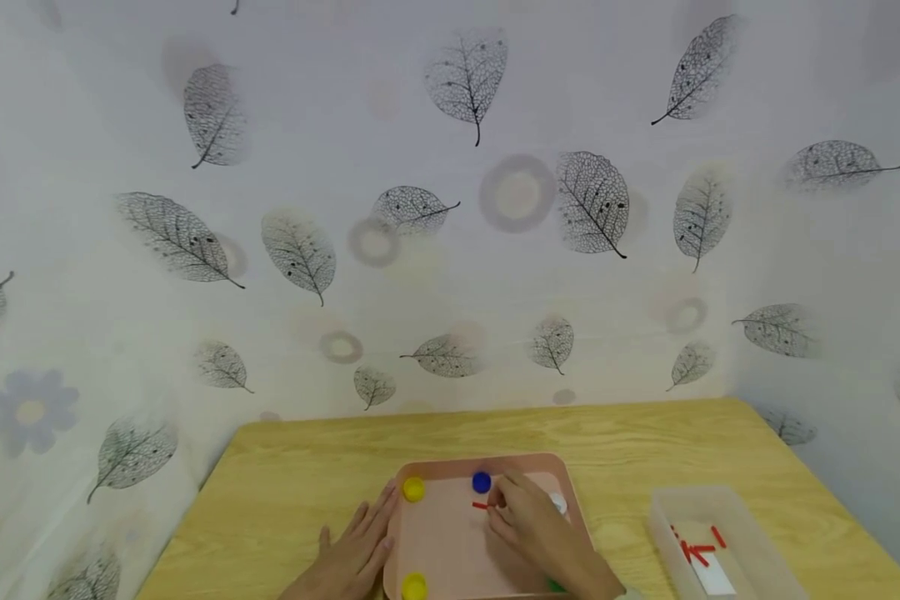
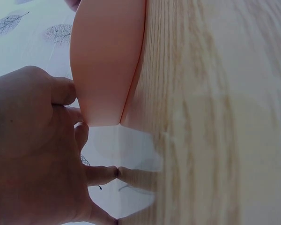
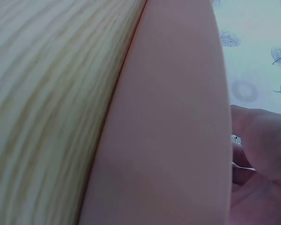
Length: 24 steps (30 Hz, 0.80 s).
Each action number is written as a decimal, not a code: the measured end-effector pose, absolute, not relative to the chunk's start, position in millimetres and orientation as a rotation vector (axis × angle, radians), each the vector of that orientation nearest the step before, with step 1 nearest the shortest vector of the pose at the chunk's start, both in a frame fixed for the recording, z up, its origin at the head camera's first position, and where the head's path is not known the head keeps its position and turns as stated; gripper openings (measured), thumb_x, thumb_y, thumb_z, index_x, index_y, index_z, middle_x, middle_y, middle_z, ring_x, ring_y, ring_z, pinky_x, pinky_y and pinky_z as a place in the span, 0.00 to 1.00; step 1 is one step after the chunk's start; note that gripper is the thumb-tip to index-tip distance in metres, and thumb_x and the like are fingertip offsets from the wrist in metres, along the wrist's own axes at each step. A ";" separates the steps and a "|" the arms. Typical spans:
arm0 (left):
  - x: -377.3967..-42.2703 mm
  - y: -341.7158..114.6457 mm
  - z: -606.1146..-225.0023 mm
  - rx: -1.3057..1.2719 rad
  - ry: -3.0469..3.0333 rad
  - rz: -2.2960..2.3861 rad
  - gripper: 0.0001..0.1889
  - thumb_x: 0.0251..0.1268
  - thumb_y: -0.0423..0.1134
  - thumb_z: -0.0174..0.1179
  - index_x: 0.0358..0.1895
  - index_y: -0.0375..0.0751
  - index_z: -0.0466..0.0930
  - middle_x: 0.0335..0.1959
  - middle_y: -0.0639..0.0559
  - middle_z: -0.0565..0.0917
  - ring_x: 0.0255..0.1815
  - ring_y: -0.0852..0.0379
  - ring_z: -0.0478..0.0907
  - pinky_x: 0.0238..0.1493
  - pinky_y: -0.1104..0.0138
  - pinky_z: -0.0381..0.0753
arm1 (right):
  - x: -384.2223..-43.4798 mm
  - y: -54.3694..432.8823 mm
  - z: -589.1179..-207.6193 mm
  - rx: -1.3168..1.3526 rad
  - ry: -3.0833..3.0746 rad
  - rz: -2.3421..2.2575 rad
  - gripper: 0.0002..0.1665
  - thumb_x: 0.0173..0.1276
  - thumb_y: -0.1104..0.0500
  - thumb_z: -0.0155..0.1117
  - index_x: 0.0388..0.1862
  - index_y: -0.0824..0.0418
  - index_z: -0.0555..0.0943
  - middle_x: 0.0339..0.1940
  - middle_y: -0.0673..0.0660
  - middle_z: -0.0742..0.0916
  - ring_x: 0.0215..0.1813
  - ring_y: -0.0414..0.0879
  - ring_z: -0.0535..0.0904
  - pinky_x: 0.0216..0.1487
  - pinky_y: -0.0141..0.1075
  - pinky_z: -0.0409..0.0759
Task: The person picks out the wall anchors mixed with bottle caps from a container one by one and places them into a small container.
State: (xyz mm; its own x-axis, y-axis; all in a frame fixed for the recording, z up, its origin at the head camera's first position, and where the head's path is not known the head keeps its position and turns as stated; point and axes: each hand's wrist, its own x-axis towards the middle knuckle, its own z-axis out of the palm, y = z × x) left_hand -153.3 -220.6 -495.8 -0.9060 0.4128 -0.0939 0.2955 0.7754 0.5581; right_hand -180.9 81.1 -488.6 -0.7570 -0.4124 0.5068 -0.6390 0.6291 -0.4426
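A pink tray (image 1: 442,537) lies on the wooden table. My left hand (image 1: 354,552) rests beside its left edge with fingers spread; in the left wrist view its thumb side touches the tray wall (image 2: 105,70). Over the tray's right half, my right hand (image 1: 534,523) pinches a small red stick (image 1: 480,505) just above or at the tray floor; I cannot tell which. In the right wrist view the tray wall hides its fingertips. A blue disc (image 1: 482,482) sits just beyond the stick. Yellow discs (image 1: 414,489) lie at the left corners. A white disc (image 1: 558,502) and a green piece (image 1: 556,586) are partly covered by my right hand and arm.
Right of the tray stands a translucent plastic box (image 1: 750,533) holding several red sticks (image 1: 701,548) and a white block (image 1: 712,575). A leaf-patterned wall covering (image 1: 450,283) rises behind the table (image 1: 307,467).
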 end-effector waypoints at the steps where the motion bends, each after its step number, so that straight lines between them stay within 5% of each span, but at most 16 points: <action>1: -153.2 -220.7 -495.3 0.557 2.759 0.816 0.32 0.86 0.53 0.37 0.85 0.49 0.46 0.85 0.51 0.45 0.78 0.25 0.52 0.52 0.13 0.32 | -180.6 82.1 -487.9 0.841 -2.504 0.892 0.11 0.59 0.71 0.70 0.30 0.58 0.79 0.32 0.46 0.78 0.33 0.34 0.71 0.32 0.26 0.76; 24: -146.0 -217.2 -493.8 0.543 2.750 0.821 0.32 0.87 0.52 0.36 0.85 0.48 0.45 0.85 0.50 0.44 0.77 0.23 0.52 0.50 0.13 0.31 | -162.0 120.2 -475.3 0.858 -2.394 0.921 0.16 0.59 0.72 0.73 0.34 0.55 0.78 0.35 0.42 0.78 0.36 0.38 0.75 0.34 0.29 0.78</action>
State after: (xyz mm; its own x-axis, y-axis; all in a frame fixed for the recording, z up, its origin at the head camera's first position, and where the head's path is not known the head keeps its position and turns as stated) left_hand -146.0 -217.2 -493.8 -0.9074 0.4075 -0.1025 0.2846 0.7755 0.5636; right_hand -162.0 120.2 -475.3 -0.7144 -0.3914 0.5800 -0.6792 0.5871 -0.4404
